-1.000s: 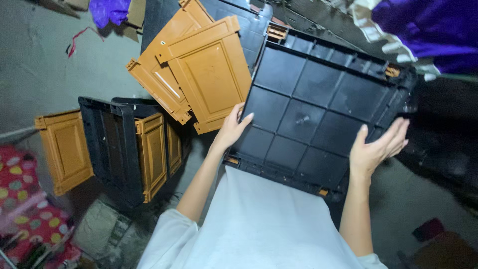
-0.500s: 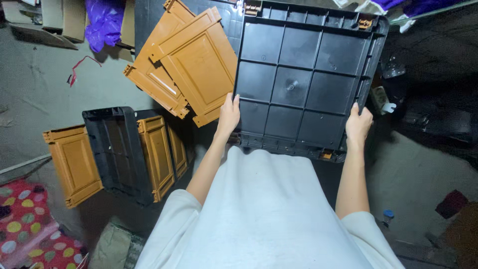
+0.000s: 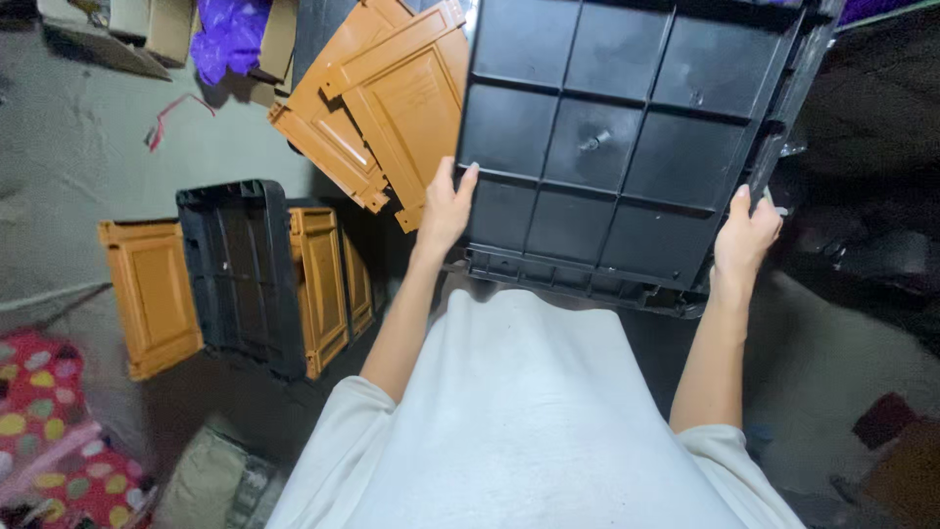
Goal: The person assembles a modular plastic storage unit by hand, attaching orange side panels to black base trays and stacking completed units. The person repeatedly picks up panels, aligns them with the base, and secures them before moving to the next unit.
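Far lower left of frame: a red spotted cloth (image 3: 34, 411) on the floor (image 3: 69, 147). Just right of it, a second crate (image 3: 240, 274), black, lying on the floor with orange flaps (image 3: 147, 294) hanging open on both sides. Upper left: a purple bag (image 3: 227, 39) among cardboard pieces. Upper middle: orange lids (image 3: 392, 108), two overlapped, hanging off the left side of the crate (image 3: 627, 147) I'm holding. That crate fills the upper centre to upper right, black, its ribbed underside facing me, raised in front of my chest. My left hand (image 3: 446, 206) sits on its lower left edge, palm flat against the base, fingers spread loose, thumb out, not curled around anything I can see. My right hand (image 3: 746, 235) is at the lower right edge, grip wrapped on the rim, fingers hidden behind it. My white shirt (image 3: 519, 421) fills the bottom centre. Right side of frame is dark, can't tell what's there.
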